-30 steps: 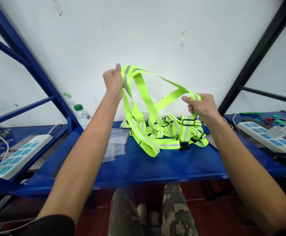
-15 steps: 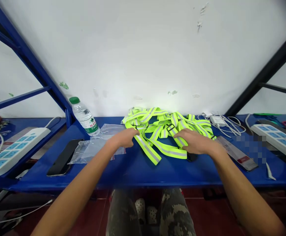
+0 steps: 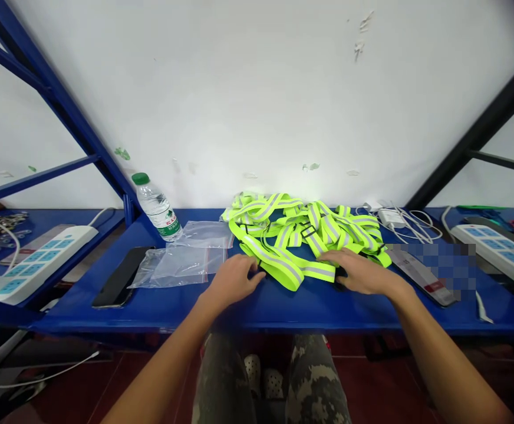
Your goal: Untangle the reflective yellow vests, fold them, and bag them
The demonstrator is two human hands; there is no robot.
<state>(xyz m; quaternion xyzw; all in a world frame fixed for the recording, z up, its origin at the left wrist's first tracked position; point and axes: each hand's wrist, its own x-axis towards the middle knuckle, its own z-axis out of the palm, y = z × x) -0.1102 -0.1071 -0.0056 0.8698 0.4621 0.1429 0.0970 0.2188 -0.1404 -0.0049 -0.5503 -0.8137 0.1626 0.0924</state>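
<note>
Tangled neon-yellow reflective straps [image 3: 283, 265] with grey stripes and black buckles lie heaped on the blue table. My left hand [image 3: 234, 281] rests at the near left edge of the heap, thumb and forefinger apart beside a strap. At the heap's near right, my right hand [image 3: 361, 272] has its fingers spread over a strap end, the thumb below near a black piece. The undersides of both hands are hidden. Clear zip bags [image 3: 181, 262] lie left of my left hand.
A water bottle [image 3: 157, 206] with a green cap stands behind the bags. A black phone [image 3: 122, 278] lies at left, another phone [image 3: 420, 274] at right. A white charger with cables [image 3: 396, 221] sits behind it. Power strips [image 3: 40, 259] flank the table.
My left hand has come nearer and let go of the strap it pinched. That strap now bends in a loop. My right hand has shifted slightly nearer and its fingers have spread.
</note>
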